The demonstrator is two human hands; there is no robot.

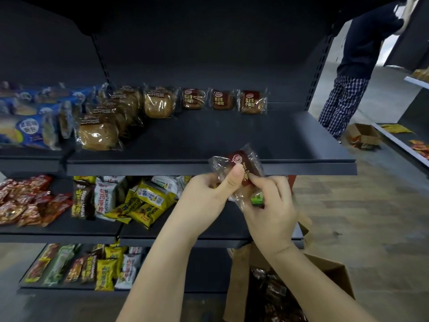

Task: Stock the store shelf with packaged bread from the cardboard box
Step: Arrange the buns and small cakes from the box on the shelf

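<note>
Left hand (204, 196): pinches the bread pack (241, 163) – thumb pressed flat on its front, the other fingers curled behind it.
Right hand (269, 205): grips the lower right end of the same pack, fingers curled round the clear wrapper; a small green bit shows at the fingertips, and I cannot tell what it is.
Bread pack: clear wrapper with a dark red label, tilted, held in the air just in front of the front edge of the top shelf (232, 135) and not resting on it.
Top shelf, back row: three small packs (218, 99) with the same dark red label stand side by side against the back panel, to the right of centre.
Top shelf, middle: round buns (160, 104) in clear bags run in a slanting line from the back toward the front left.
Top shelf, left: blue bread bags (27, 133), stacked and overlapping.
Cardboard box (329, 275): open on the floor below the right forearm – dark red packets (276, 291) lie inside.
Middle shelf: yellow and white snack bags (144, 201) in a loose heap, red packets (30, 201) to their left.
Bottom shelf: more mixed snack bags (92, 268) in rows.
Far right: another person (355, 66) in a dark top and checked trousers stands at a neighbouring shelf, with a second box (364, 135) on the floor beside their feet.
</note>
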